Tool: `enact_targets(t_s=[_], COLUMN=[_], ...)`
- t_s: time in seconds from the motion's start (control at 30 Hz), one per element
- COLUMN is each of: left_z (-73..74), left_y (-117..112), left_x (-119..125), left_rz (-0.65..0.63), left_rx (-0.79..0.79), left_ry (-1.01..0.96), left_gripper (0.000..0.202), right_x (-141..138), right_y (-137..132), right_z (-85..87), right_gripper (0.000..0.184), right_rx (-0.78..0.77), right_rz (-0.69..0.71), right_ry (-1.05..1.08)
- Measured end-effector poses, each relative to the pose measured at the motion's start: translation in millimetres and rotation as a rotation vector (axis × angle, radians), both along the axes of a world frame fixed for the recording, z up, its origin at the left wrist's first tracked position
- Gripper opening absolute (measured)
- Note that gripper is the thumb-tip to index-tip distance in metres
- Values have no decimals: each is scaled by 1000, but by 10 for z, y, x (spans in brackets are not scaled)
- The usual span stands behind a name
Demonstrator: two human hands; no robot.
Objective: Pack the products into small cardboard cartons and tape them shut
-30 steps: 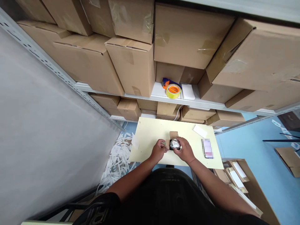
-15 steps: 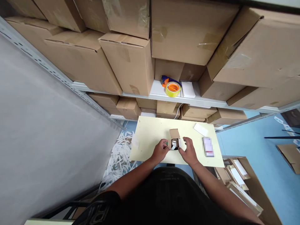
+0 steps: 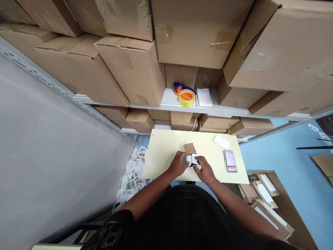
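Note:
A small cardboard box (image 3: 190,149) stands on the pale yellow table (image 3: 163,146), its brown lid flap raised at the back. Two white side flaps (image 3: 191,159) lie folded inward over its opening, so the contents are mostly covered. My left hand (image 3: 179,164) is closed around the box's left side, where a green patch shows, with the thumb on the left flap. At the right side, my right hand (image 3: 205,169) grips the box with its fingers by the right flap and its thumb at the near edge.
A white card (image 3: 221,141) and a phone-like blurred object (image 3: 230,161) lie on the table's right. Behind, a shelf (image 3: 169,98) holds cartons, a yellow tape roll (image 3: 187,98) and a white stack (image 3: 204,97). Paper strips (image 3: 131,170) cover the floor left; an open carton (image 3: 281,205) stands right.
The box's two side flaps have been folded inward over the round, shiny item inside. My right hand has moved left onto the box; my left hand keeps its hold. The view has shifted slightly.

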State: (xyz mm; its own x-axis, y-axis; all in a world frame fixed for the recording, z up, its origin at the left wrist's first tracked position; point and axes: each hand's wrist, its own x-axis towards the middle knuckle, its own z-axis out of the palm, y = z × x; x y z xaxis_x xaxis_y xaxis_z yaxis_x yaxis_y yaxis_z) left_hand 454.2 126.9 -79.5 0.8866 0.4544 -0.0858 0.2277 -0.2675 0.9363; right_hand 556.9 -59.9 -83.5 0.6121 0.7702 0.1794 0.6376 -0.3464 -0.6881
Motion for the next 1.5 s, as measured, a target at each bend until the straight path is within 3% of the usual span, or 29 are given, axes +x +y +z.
enact_targets(t_s=[0.1, 0.17, 0.27, 0.43, 0.53, 0.73, 0.97, 1.13, 1.5], left_z=[56, 113, 183, 206, 182, 163, 242, 275, 178], left_y=[118, 183, 189, 37, -11, 12, 75, 69, 85], left_x=[111, 157, 147, -17, -99, -131, -165, -177, -161], left_rz=[69, 13, -20, -119, -123, -142, -169, -209, -132], left_rx=[-215, -245, -138, 113, 216, 222, 245, 220, 156], left_ry=[78, 62, -14, -28, -43, -25, -30, -24, -59], left_gripper=[88, 94, 83, 38, 34, 27, 21, 20, 24], right_x=[56, 87, 120, 160, 208, 367, 416, 444, 568], right_y=[-15, -29, -39, -38, -55, -34, 46, 53, 104], right_z=[-31, -61, -113, -129, -69, 44, 32, -21, -27], right_gripper=[43, 47, 45, 38, 38, 18, 18, 22, 41], right_rx=[-8, -8, -12, -4, 13, 49, 45, -3, -106], right_rz=[65, 101, 91, 63, 82, 206, 218, 268, 310], right_ry=[-75, -102, -97, -21, 79, 95, 73, -42, -238])
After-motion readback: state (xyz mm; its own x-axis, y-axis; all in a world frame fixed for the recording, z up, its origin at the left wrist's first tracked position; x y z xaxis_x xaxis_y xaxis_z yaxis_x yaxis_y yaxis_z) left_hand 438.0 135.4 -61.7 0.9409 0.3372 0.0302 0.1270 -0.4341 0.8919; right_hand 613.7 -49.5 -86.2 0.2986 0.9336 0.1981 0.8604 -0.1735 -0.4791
